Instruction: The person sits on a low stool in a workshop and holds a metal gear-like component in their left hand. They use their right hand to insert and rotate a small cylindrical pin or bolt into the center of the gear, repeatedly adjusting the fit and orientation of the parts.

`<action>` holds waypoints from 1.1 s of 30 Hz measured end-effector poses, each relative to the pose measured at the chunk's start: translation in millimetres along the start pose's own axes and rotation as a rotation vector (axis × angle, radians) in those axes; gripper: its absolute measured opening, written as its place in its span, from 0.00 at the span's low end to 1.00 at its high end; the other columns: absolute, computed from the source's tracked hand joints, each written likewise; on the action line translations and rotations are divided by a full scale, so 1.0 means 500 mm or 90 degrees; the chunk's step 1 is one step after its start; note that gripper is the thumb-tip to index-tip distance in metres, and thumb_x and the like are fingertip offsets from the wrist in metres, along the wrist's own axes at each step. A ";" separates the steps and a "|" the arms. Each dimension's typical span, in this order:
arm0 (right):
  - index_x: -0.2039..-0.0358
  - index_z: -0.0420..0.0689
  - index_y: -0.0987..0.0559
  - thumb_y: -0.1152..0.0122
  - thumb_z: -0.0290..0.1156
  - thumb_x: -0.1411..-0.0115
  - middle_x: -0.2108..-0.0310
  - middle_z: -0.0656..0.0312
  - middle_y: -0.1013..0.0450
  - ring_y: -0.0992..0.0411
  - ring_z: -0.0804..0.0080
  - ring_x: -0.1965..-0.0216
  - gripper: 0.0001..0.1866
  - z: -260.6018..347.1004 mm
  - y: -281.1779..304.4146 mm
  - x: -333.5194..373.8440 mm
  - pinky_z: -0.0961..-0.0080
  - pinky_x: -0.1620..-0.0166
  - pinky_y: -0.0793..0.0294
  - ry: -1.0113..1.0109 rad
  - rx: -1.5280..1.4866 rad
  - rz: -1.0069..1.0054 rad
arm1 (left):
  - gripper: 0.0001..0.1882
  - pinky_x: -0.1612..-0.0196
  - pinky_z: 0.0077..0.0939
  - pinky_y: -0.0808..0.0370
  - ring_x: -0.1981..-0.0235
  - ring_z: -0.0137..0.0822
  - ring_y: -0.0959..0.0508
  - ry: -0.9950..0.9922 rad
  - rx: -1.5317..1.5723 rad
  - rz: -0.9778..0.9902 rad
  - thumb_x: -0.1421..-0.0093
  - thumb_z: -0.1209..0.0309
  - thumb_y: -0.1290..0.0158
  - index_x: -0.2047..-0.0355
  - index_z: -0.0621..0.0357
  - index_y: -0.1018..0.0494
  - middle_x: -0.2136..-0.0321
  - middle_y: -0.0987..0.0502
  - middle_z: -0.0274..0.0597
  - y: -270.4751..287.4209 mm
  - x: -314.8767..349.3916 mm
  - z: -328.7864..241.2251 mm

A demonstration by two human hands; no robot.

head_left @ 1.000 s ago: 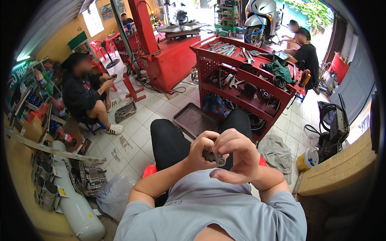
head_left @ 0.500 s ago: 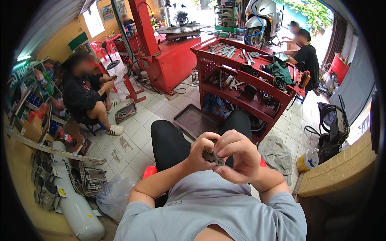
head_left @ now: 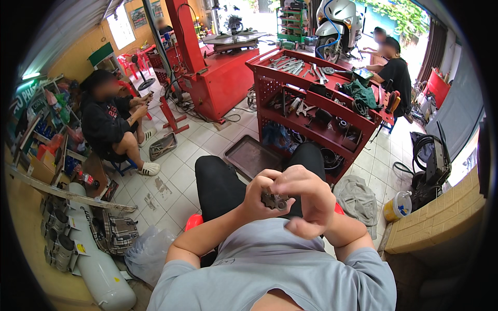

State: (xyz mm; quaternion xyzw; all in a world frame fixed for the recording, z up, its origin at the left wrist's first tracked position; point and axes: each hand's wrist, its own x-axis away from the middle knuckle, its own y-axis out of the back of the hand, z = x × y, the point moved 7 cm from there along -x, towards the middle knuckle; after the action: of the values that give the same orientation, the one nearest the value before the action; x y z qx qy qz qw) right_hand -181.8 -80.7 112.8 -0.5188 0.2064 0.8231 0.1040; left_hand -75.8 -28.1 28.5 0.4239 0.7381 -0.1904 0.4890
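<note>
Workshop floor below; gear point(head_left: 274, 200) unmoved in hands point(head_left: 290, 199).

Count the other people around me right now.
3 at least: one seated person at left, one person in black behind the red tool cart, one blurred figure far back; others may be hidden.

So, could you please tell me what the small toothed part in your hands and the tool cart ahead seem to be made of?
The small toothed part, pinched between left hand and right hand, looks like dark, dull metal, possibly greasy: its grey-brown teeth show no shine. The tool cart appears to be red-painted sheet metal, judging by its glossy, perforated side panel.
</note>
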 end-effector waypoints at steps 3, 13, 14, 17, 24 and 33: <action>0.40 0.34 0.39 0.24 0.52 0.58 0.49 0.46 0.33 0.31 0.56 0.49 0.53 -0.023 0.006 -0.001 0.60 0.44 0.36 -0.053 -0.166 -0.018 | 0.31 0.61 0.24 0.25 0.64 0.30 0.24 0.054 0.116 -0.027 0.56 0.78 0.32 0.60 0.54 0.42 0.61 0.29 0.48 0.000 0.006 0.018; 0.33 0.37 0.54 0.24 0.67 0.72 0.40 0.41 0.40 0.37 0.52 0.40 0.75 -0.071 0.013 -0.012 0.55 0.38 0.42 -0.123 -0.357 -0.003 | 0.36 0.58 0.25 0.24 0.61 0.30 0.24 0.148 0.220 -0.045 0.57 0.82 0.34 0.52 0.54 0.43 0.60 0.29 0.46 0.013 0.006 0.038; 0.33 0.37 0.55 0.24 0.67 0.71 0.40 0.42 0.40 0.37 0.53 0.40 0.75 -0.072 0.013 -0.012 0.55 0.38 0.42 -0.125 -0.356 0.004 | 0.36 0.58 0.26 0.24 0.61 0.30 0.24 0.146 0.218 -0.040 0.57 0.82 0.33 0.52 0.55 0.43 0.61 0.29 0.46 0.011 0.009 0.040; 0.34 0.37 0.50 0.24 0.60 0.64 0.42 0.43 0.37 0.34 0.55 0.42 0.66 -0.075 0.011 -0.010 0.58 0.40 0.39 -0.146 -0.368 -0.024 | 0.33 0.58 0.27 0.24 0.61 0.30 0.24 0.144 0.207 -0.017 0.56 0.79 0.33 0.54 0.55 0.41 0.63 0.29 0.44 0.001 0.006 0.038; 0.72 0.42 0.31 0.36 0.31 0.43 0.71 0.58 0.25 0.29 0.69 0.69 0.12 -0.057 -0.036 0.012 0.73 0.61 0.31 -0.303 -0.169 0.055 | 0.18 0.61 0.31 0.25 0.63 0.43 0.24 0.243 -0.002 0.140 0.52 0.69 0.36 0.65 0.58 0.32 0.66 0.27 0.43 -0.027 0.021 0.054; 0.78 0.41 0.38 0.47 0.30 0.35 0.80 0.60 0.33 0.35 0.71 0.77 0.16 -0.043 -0.039 0.002 0.76 0.71 0.37 -0.223 -0.183 0.007 | 0.16 0.64 0.34 0.24 0.67 0.45 0.23 0.096 -0.092 0.103 0.53 0.71 0.35 0.68 0.58 0.31 0.70 0.26 0.44 -0.028 -0.015 0.003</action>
State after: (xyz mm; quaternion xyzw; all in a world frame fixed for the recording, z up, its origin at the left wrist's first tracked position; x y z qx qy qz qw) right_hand -157.2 -72.8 99.1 -0.3766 0.0689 0.9220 0.0588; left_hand -85.2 -40.1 32.6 0.4588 0.7479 -0.0639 0.4755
